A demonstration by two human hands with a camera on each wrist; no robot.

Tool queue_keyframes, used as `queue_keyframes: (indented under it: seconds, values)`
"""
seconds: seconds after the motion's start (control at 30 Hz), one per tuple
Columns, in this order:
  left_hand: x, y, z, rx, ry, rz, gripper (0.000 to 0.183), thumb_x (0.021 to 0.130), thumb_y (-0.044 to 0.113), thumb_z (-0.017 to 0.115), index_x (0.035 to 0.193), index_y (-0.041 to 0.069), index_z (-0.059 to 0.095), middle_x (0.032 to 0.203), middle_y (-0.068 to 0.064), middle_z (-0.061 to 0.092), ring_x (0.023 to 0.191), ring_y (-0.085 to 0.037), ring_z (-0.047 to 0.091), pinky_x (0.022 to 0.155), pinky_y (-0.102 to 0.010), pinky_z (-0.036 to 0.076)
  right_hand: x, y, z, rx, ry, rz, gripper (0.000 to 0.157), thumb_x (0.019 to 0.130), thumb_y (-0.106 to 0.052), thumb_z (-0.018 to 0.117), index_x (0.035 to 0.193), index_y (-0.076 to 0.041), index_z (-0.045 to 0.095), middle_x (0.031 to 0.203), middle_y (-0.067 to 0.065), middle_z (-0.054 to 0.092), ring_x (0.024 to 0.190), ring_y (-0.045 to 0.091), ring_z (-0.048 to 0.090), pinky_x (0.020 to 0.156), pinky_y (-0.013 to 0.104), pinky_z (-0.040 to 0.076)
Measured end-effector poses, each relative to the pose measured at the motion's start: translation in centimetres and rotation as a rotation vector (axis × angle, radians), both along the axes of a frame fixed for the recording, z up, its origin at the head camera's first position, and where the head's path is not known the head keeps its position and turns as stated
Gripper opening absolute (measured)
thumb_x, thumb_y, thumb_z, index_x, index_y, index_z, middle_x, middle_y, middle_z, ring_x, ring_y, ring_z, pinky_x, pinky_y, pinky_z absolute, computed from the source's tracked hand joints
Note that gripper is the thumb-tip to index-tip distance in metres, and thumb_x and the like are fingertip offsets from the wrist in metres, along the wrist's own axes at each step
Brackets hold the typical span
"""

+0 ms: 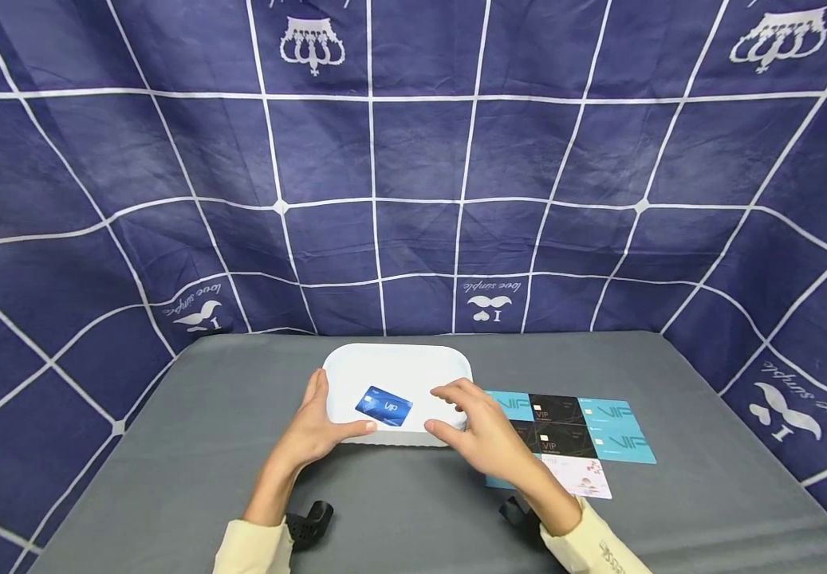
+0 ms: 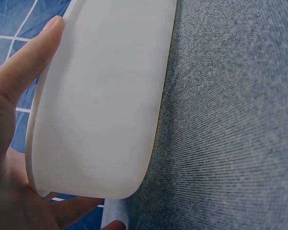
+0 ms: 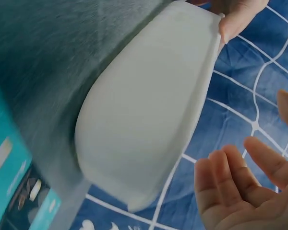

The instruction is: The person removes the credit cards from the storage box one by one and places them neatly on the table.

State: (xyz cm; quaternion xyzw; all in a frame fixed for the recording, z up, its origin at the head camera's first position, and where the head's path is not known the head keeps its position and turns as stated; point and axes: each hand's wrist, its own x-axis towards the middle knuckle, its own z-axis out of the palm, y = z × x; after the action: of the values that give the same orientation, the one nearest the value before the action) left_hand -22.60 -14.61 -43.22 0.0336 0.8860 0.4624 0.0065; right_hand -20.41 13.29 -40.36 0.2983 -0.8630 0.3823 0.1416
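A white plastic tub [image 1: 399, 363] with rounded corners stands on the grey table, and a blue VIP card [image 1: 384, 406] lies in it, slightly slanted. My left hand [image 1: 316, 426] grips the tub's left end, thumb along the near rim and fingers round the side. In the left wrist view the thumb [image 2: 36, 55] lies at the rim of the tub wall [image 2: 101, 105]. Over the tub's right end is my right hand [image 1: 481, 430], fingers loosely bent and apart from the thumb, with nothing between them. The right wrist view shows those fingers [image 3: 230, 177] beside the tub [image 3: 144, 96].
To the right, several cards lie side by side: teal cards [image 1: 624, 438], black cards [image 1: 567, 440] and a white card with pink print [image 1: 581, 476]. My right forearm overlaps part of them. A blue gridded cloth [image 1: 413, 159] hangs behind the grey table [image 1: 241, 399].
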Motion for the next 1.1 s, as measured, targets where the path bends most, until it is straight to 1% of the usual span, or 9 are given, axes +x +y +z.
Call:
queue_keyframes:
  seconds: [0.17, 0.27, 0.33, 0.5, 0.63, 0.87, 1.0, 1.1]
  values:
    - [0.1, 0.2, -0.3, 0.005, -0.001, 0.002, 0.135, 0.069, 0.044, 0.089, 0.153, -0.010, -0.002, 0.161, -0.026, -0.004, 0.147, -0.040, 0.004, 0.116, -0.053, 0.012, -1.4, -1.6, -0.3, -0.060, -0.039, 0.008, 0.036, 0.089, -0.025, 0.074, 0.119, -0.006, 0.068, 0.110, -0.002, 0.064, 0.095, 0.016, 0.059, 0.082, 0.042, 0.052]
    - [0.0, 0.2, -0.4, 0.001, -0.001, 0.002, 0.135, 0.069, 0.044, 0.089, 0.153, -0.010, -0.002, 0.161, -0.025, -0.004, 0.147, -0.040, 0.004, 0.116, -0.053, 0.013, -2.5, -2.8, -0.4, -0.086, -0.046, 0.019, 0.034, 0.088, -0.021, 0.075, 0.117, -0.005, 0.069, 0.108, 0.001, 0.065, 0.095, 0.018, 0.059, 0.082, 0.044, 0.052]
    - [0.0, 0.2, -0.4, -0.002, 0.007, 0.001, 0.134, 0.069, 0.044, 0.089, 0.153, -0.010, -0.002, 0.161, -0.026, -0.004, 0.147, -0.040, 0.004, 0.116, -0.053, 0.013, -3.2, -3.4, -0.4, -0.080, -0.042, 0.018, 0.033, 0.087, -0.019, 0.075, 0.115, -0.003, 0.069, 0.107, 0.004, 0.065, 0.095, 0.021, 0.060, 0.081, 0.045, 0.052]
    - [-0.1, 0.1, -0.2, -0.010, 0.009, 0.001, 0.134, 0.069, 0.043, 0.089, 0.152, -0.011, -0.001, 0.161, -0.027, -0.003, 0.147, -0.040, 0.005, 0.116, -0.052, 0.013, -5.0, -4.7, -1.1, 0.025, -0.030, -0.013, 0.036, 0.086, -0.019, 0.075, 0.113, 0.003, 0.069, 0.106, 0.013, 0.065, 0.096, 0.029, 0.061, 0.082, 0.044, 0.050]
    - [-0.1, 0.2, -0.2, -0.010, 0.000, -0.003, 0.134, 0.069, 0.043, 0.089, 0.152, -0.012, -0.001, 0.160, -0.027, -0.003, 0.147, -0.040, 0.005, 0.116, -0.052, 0.013, -6.2, -5.5, -1.7, 0.096, -0.064, -0.018, 0.038, 0.084, -0.018, 0.075, 0.113, 0.006, 0.069, 0.104, 0.018, 0.065, 0.096, 0.031, 0.062, 0.082, 0.044, 0.049]
    - [-0.1, 0.2, -0.2, -0.010, 0.018, -0.005, 0.133, 0.069, 0.042, 0.089, 0.152, -0.012, 0.000, 0.160, -0.028, -0.002, 0.147, -0.040, 0.005, 0.116, -0.051, 0.014, -7.3, -7.5, -1.9, 0.168, -0.112, 0.008, 0.041, 0.083, -0.021, 0.077, 0.113, 0.005, 0.069, 0.101, 0.019, 0.065, 0.095, 0.029, 0.061, 0.083, 0.041, 0.049]
    - [-0.1, 0.2, -0.1, -0.008, 0.020, -0.007, 0.133, 0.069, 0.041, 0.090, 0.152, -0.012, 0.000, 0.160, -0.029, -0.003, 0.147, -0.040, 0.004, 0.116, -0.051, 0.013, -7.9, -8.6, -2.3, 0.244, -0.129, 0.006, 0.043, 0.083, -0.023, 0.078, 0.114, 0.004, 0.069, 0.104, 0.017, 0.065, 0.094, 0.027, 0.060, 0.085, 0.038, 0.048]
    - [-0.1, 0.3, 0.0, -0.008, 0.024, -0.010, 0.133, 0.069, 0.041, 0.089, 0.152, -0.012, -0.001, 0.160, -0.029, -0.003, 0.147, -0.039, 0.004, 0.116, -0.050, 0.012, -8.3, -9.1, -2.7, 0.320, -0.128, -0.011, 0.048, 0.081, -0.028, 0.079, 0.117, 0.003, 0.069, 0.104, 0.015, 0.065, 0.092, 0.025, 0.059, 0.083, 0.035, 0.048]
